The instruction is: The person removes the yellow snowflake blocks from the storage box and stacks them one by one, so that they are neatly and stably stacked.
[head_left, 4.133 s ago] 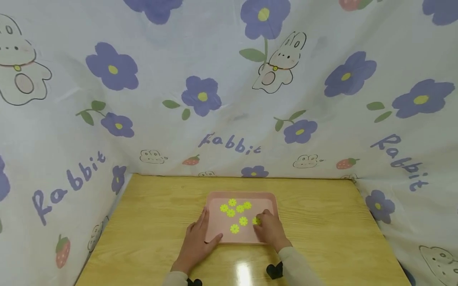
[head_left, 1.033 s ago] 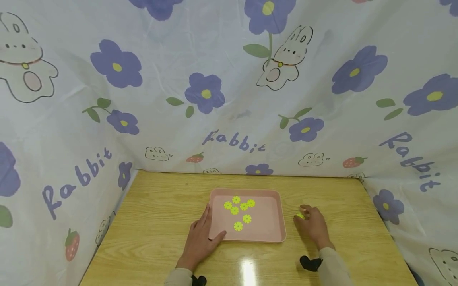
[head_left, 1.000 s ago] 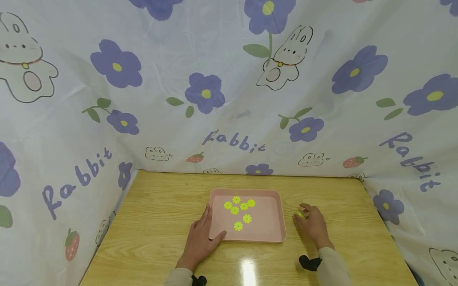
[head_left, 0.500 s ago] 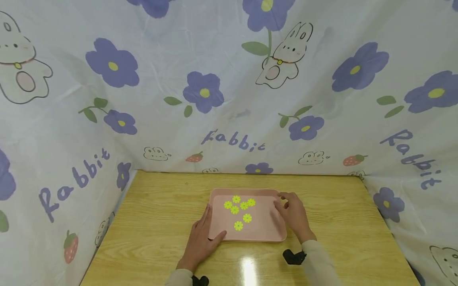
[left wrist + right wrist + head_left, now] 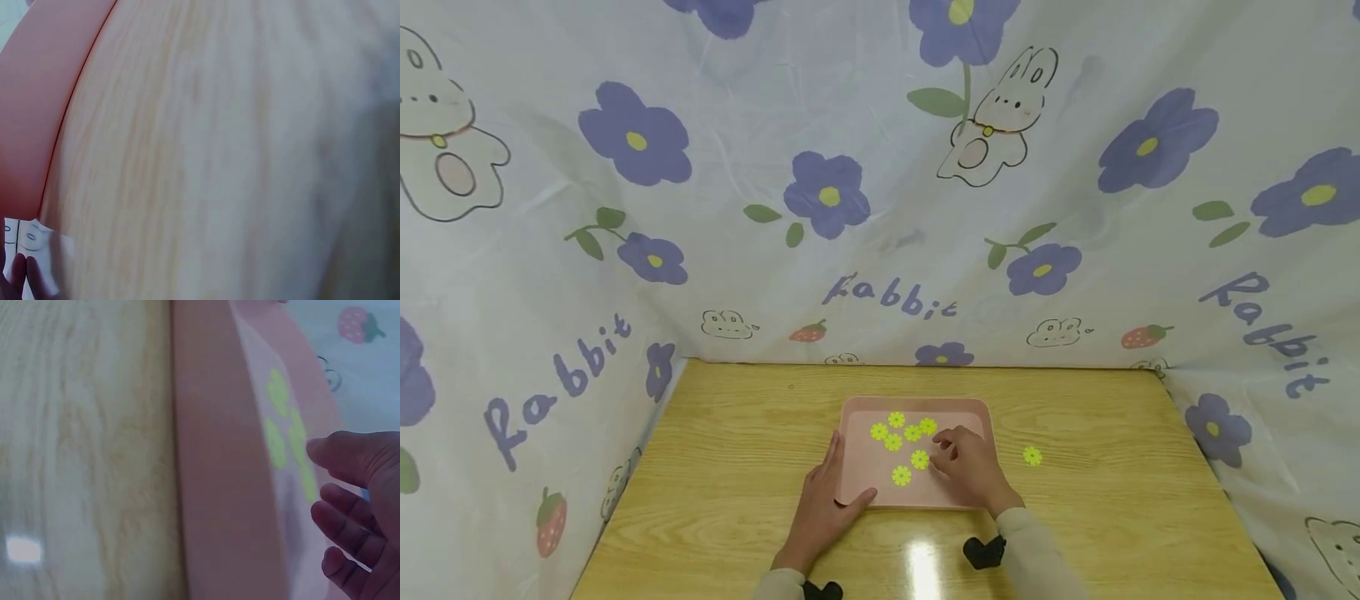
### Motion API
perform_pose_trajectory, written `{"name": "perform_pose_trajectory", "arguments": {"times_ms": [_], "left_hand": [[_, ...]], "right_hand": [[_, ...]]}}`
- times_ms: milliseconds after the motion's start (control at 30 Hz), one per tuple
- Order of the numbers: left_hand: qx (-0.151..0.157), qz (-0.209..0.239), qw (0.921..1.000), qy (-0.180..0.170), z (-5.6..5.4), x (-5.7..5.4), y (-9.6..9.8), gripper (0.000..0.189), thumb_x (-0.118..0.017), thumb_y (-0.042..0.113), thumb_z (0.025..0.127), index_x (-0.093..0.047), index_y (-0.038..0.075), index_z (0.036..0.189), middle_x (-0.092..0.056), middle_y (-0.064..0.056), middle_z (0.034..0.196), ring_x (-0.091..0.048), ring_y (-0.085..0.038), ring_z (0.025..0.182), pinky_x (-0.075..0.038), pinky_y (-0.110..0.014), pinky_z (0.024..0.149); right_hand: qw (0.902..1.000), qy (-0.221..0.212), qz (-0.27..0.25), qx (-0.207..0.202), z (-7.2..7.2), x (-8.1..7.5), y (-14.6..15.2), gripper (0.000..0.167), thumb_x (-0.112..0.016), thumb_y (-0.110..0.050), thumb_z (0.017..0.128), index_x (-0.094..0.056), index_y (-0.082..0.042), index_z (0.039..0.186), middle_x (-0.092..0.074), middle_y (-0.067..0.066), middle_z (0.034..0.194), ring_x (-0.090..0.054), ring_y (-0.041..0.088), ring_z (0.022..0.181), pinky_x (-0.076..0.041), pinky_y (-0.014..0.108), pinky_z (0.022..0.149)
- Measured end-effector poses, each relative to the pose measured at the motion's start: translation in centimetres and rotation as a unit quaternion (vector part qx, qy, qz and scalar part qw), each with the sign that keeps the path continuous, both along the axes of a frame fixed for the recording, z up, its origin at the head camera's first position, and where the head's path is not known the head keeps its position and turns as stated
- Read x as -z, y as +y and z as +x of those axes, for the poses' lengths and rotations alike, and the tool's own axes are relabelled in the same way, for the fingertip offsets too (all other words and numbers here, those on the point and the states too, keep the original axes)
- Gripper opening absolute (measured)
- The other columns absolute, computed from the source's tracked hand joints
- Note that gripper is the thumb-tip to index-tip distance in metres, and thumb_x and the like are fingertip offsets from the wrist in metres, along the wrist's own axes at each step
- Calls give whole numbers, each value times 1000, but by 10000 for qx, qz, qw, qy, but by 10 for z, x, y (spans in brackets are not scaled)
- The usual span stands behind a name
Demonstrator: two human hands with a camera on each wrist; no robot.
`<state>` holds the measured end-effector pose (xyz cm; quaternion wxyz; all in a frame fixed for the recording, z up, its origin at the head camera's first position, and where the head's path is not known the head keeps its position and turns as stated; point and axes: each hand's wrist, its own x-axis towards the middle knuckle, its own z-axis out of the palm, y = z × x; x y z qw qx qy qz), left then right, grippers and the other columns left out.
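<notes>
A shallow pink tray (image 5: 951,496) lies on the table, with several yellow flower-shaped pieces (image 5: 901,476) in its left and middle part. My left hand (image 5: 822,504) rests against the tray's left side, its fingers straight along the wall and its thumb at the front rim. Over the right half of the tray is my right hand (image 5: 972,468), fingers loosely bent and apart, just right of the nearest flower pieces. In the right wrist view, nothing shows between the thumb and fingers of the right hand (image 5: 362,506). One yellow flower piece (image 5: 1033,456) lies alone on the table, right of the tray.
The wooden table (image 5: 737,433) reaches back to a white cloth (image 5: 880,117) printed with purple flowers and rabbits, which also hangs at both sides. A black strap piece (image 5: 983,552) sits at the right wrist. Light glares on the table in front of the tray.
My right hand carried a yellow flower piece from the tray to the table on the right and let it go. It then came back left over the tray. The left hand stayed at the tray.
</notes>
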<state>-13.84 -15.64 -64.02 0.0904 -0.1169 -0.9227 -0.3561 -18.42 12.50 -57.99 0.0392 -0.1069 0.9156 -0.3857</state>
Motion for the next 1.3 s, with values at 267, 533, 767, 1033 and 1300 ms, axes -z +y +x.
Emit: {"name": "perform_pose_trajectory", "arguments": {"times_ms": [267, 533, 767, 1033, 1300], "left_hand": [[-32, 64, 10000, -48, 1, 1, -1, 101, -70, 58, 93, -21, 8, 166, -22, -12, 171, -39, -33, 148, -36, -63, 111], [-49, 58, 9999, -112, 0, 1, -2, 102, -70, 58, 93, -19, 8, 166, -21, -12, 171, -38, -32, 149, -35, -63, 113], [-70, 71, 9999, -136, 0, 2, -1, 102, -68, 59, 93, -19, 8, 166, -20, -11, 171, -36, -31, 150, -35, -62, 113], [-85, 105, 9999, -64, -1, 1, -1, 102, -69, 59, 93, -19, 7, 166, -21, -11, 171, -38, -32, 149, -36, -63, 112], [-120, 48, 9999, 80, 1, 4, 0, 102, -70, 58, 92, -22, 5, 165, -24, -13, 170, -41, -34, 147, -38, -63, 110]], "right_hand": [[9989, -193, 238, -355, 3, 17, -13, 42, -83, -19, 89, -72, -4, 126, -55, 1, 94, -49, 14, 77, -45, 30, 67], [9981, 13, 333, -528, 1, 17, -17, 33, -81, -16, 91, -74, -6, 121, -54, 2, 95, -47, 13, 77, -44, 29, 66], [9974, 214, 427, -544, 0, 18, -20, 27, -80, -11, 89, -69, -8, 113, -58, 0, 90, -51, 12, 75, -49, 32, 70], [9977, 209, 444, -461, -1, 22, -19, 32, -78, -10, 90, -74, -8, 122, -61, -4, 88, -55, 10, 78, -52, 31, 72], [9977, 209, 466, -436, 1, 24, -14, 26, -81, -16, 88, -75, -8, 112, -61, -6, 87, -54, 10, 76, -51, 29, 70]]}}
